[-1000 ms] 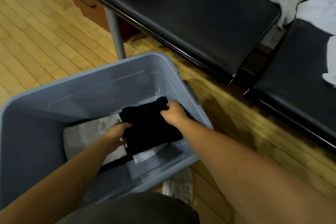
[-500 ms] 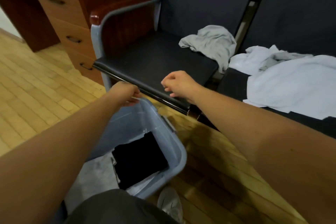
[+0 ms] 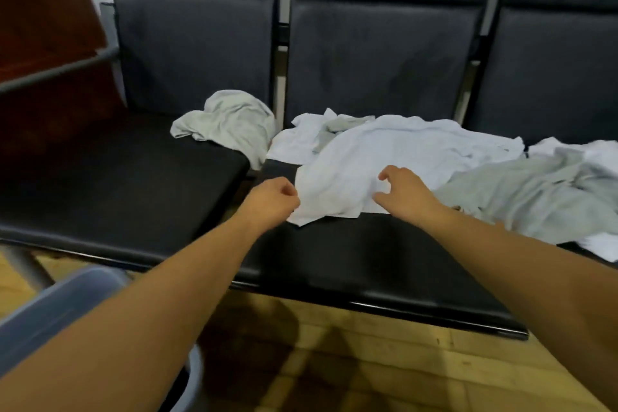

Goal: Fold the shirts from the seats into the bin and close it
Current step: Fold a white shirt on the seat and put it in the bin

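on the seat (image 3: pixel 334 261), out of the bin (image 3: pixel 50 311) now, right hand (image 3: pixel 406 194) spreads fingers (image 3: pixel 389 173) over the next shirt (image 3: pixel 384 150); left hand (image 3: pixel 271 202) curled, grip unclear.

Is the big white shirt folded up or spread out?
Spread out. The white shirt lies loose and wrinkled across the middle seat, with uneven edges and no neat folds.
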A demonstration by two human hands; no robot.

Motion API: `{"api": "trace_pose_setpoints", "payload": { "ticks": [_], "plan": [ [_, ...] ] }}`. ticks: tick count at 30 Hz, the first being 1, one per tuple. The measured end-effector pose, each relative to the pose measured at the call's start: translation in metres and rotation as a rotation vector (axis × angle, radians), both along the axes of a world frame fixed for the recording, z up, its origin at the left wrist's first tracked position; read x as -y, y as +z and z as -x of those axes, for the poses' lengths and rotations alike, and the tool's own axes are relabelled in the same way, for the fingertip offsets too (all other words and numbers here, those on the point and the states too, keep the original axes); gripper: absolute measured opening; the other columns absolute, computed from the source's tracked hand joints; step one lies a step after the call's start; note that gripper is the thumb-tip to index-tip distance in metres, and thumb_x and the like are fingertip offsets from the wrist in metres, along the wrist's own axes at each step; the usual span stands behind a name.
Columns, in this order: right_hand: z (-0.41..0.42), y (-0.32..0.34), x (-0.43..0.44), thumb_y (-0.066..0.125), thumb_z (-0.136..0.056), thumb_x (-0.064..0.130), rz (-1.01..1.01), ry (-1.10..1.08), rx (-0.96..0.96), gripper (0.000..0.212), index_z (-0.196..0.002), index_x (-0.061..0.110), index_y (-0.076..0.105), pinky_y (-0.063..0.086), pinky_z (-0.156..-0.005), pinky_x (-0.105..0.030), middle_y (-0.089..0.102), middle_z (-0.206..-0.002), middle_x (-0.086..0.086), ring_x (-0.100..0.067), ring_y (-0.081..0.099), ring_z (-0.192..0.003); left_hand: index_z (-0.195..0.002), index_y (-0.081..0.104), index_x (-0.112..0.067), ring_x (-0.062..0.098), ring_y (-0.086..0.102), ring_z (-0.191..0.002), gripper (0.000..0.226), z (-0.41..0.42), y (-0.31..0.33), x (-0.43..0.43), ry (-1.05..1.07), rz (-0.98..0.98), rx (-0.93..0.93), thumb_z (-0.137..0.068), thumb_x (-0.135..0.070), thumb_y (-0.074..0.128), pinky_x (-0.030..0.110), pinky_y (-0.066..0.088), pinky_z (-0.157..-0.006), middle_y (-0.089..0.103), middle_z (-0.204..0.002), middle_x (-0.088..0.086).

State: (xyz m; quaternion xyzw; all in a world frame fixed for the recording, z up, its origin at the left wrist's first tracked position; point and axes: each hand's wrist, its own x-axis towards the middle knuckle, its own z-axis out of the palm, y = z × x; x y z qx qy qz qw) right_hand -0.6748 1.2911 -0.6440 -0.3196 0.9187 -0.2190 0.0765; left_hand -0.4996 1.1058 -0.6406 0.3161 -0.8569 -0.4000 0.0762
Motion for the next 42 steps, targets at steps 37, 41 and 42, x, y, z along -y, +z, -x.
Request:
{"api": "trace_pose_setpoints", "payload": {
  "ticks": [37, 41, 42],
  "plan": [
    [-0.087, 0.078, -0.053, 0.057, -0.099, 0.016, 0.583, 0.239, 0.196, 0.011, -0.089, 0.019, 0.061, 0.057, -0.080, -0.043, 0.066, -0.068, -0.002, -0.012, 0.064, -0.065, -0.140, 0.049, -0.040, -0.008, 0.047, -0.128, 0.062, -0.029, 0.054, -0.070, -0.503, 0.041, -0.171, -0.085, -0.046, 0.076, 0.016, 0.036, -0.105, 0.053, -0.138, -0.026],
    [-0.097, 0.078, -0.054, 0.065, -0.093, 0.013, 0.650, 0.269, 0.236, 0.004, -0.090, 0.016, 0.066, 0.055, -0.077, -0.032, 0.071, -0.077, -0.008, -0.014, 0.064, -0.070, -0.112, 0.064, -0.039, -0.011, 0.064, -0.096, 0.022, -0.017, 0.046, -0.093, -0.543, -0.078, -0.218, -0.094, -0.027, 0.069, 0.006, 0.045, -0.083, 0.072, -0.100, -0.026],
    [-0.092, 0.076, -0.057, 0.069, -0.090, 0.015, 0.652, 0.260, 0.224, 0.003, -0.092, 0.017, 0.067, 0.054, -0.074, -0.028, 0.069, -0.078, -0.003, -0.010, 0.062, -0.070, -0.106, 0.069, -0.030, -0.005, 0.065, -0.088, 0.011, -0.016, 0.046, -0.093, -0.508, -0.089, -0.254, -0.096, -0.024, 0.066, 0.012, 0.047, -0.082, 0.073, -0.093, -0.019]
  ]
}}
